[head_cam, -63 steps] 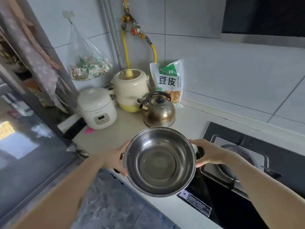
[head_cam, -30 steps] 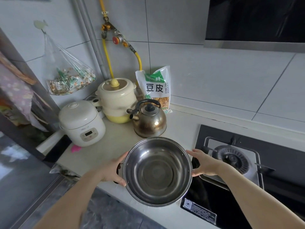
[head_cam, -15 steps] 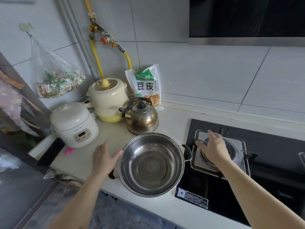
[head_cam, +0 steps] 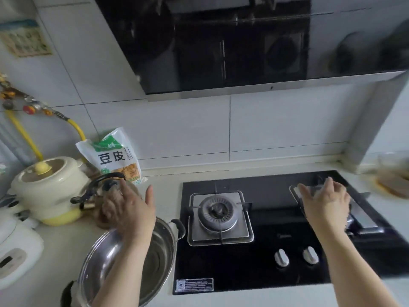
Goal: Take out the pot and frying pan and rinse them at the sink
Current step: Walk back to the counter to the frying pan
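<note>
The stainless steel pot rests on the white counter at the lower left, just left of the stove, its black side handle pointing toward the burner. My left hand hovers above the pot's far rim with fingers spread, holding nothing. Over the right burner my right hand is raised, open and empty too. No frying pan is clearly visible; dark blurred shapes hang on the wall at the upper right.
A black gas stove with a left burner and two knobs fills the middle. A kettle, a cream pot, a rice cooker and a food bag crowd the left. A range hood hangs above.
Both hands set the pot down on the counter and let go of it. The view swung right and up; my right hand moved from the left burner to the right one.
</note>
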{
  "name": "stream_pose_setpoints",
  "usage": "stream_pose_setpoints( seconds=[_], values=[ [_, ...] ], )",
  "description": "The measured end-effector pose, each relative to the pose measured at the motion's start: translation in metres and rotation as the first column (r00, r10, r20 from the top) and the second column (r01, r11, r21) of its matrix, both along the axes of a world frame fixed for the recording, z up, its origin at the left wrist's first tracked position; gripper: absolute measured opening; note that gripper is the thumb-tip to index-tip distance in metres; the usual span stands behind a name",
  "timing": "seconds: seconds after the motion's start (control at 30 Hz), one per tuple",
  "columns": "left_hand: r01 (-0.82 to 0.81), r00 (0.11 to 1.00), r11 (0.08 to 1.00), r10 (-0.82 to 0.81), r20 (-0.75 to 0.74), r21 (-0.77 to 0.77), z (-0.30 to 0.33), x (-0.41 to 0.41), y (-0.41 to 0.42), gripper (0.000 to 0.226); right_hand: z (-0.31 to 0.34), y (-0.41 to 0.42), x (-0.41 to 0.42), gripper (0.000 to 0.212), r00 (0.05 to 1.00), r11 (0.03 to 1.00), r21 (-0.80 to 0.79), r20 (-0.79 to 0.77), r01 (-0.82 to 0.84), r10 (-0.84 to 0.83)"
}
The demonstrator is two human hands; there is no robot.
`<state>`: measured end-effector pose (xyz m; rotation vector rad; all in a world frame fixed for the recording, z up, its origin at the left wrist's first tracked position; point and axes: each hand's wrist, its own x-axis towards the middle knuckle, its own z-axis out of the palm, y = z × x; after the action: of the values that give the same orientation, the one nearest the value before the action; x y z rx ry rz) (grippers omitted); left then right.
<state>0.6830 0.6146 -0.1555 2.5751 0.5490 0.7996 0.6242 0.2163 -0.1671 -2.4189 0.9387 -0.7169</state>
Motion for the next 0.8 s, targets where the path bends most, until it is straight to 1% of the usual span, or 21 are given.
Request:
stream_pose_setpoints(
  seconds=[0.07,0.13,0.2,0.27,0.37,0.53,0.57,0.67,0.8],
  values=[
    [0.091,0.995,0.996,-0.091,-0.030,0.007,0.011,0.002,-0.044,0.081,0.005,-0.038,-0.025,0.070,0.997,0.997,0.007,0.004,0.072,-0.072],
    [0.165,0.986,0.985,-0.165,-0.018,0.048,0.020,0.003,-0.090,0.081,0.012,-0.075,-0.054,0.069,0.990,0.990,0.034,0.029,0.134,-0.135],
    [0.257,0.966,0.963,-0.257,-0.007,0.081,0.026,0.002,-0.141,0.075,0.020,-0.114,-0.084,0.071,0.979,0.981,0.025,0.056,0.195,-0.196],
    [0.370,0.929,0.921,-0.370,-0.023,0.120,0.032,-0.004,-0.196,0.067,0.029,-0.154,-0.116,0.071,0.966,0.967,-0.018,0.040,0.256,-0.255],
    [0.519,0.855,0.840,-0.512,-0.089,0.159,0.042,-0.023,-0.282,0.059,0.040,-0.215,-0.168,0.069,0.943,0.942,-0.048,-0.012,0.331,-0.332],
    [0.680,0.732,0.703,-0.664,-0.149,0.209,0.049,-0.063,-0.412,0.061,0.055,-0.298,-0.262,0.064,0.882,0.878,-0.149,-0.057,0.455,-0.467],
    [0.709,0.705,0.678,-0.691,-0.161,0.195,0.050,-0.073,-0.436,0.063,0.057,-0.313,-0.282,0.062,0.864,0.861,-0.157,-0.073,0.484,-0.499],
    [0.796,0.604,0.599,-0.780,-0.163,0.081,0.054,-0.101,-0.510,0.065,0.061,-0.354,-0.337,0.063,0.807,0.809,-0.163,-0.097,0.564,-0.582],
    [0.880,0.475,0.470,-0.867,-0.149,0.068,0.059,-0.138,-0.599,0.072,0.059,-0.403,-0.401,0.068,0.715,0.723,-0.175,-0.114,0.669,-0.690]
  ],
)
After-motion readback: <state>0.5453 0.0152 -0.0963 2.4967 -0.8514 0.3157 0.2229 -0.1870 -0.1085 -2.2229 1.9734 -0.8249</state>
